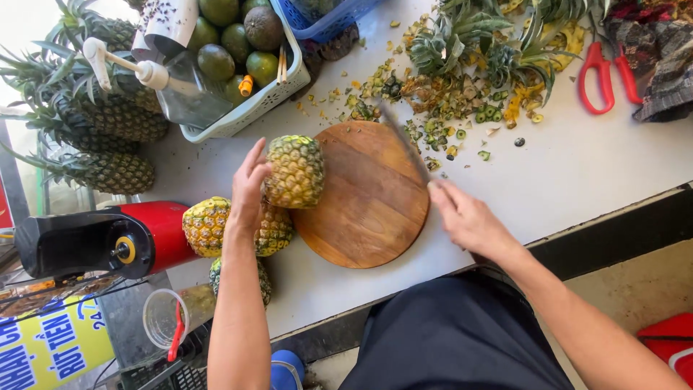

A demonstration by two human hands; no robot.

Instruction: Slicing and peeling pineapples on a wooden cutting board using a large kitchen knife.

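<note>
- Far left, a few whole pineapples with leafy crowns [94, 144] were piled at the table edge, and below them sat a red and black machine [108, 242] with a clear plastic cup [162, 318] near it.
- Just above that, a pale plastic basket [249, 108] held green round fruit and a white-handled tool.
- Two trimmed pineapples [209, 225] with no crowns lay side by side beside the board, partly behind the left forearm, with another one lower down.
- The left hand [249, 188] was pressed flat-ish against the side of a crownless pineapple [294, 171], fingers spread up along it, steadying it more than clenching it. That pineapple stood at the left edge of the round wooden cutting board [368, 209].
- The right hand [465, 217] was wrapped around the handle of a knife [404, 144]; the blade angled up and left over the board's top right edge, well apart from the pineapple.
- Up behind the board was a mess of cut crowns and peel scraps [462, 72] all over the white table [592, 166].
- Far right, red-handled scissors [603, 76] lay next to a dark patterned cloth [664, 65].
</note>
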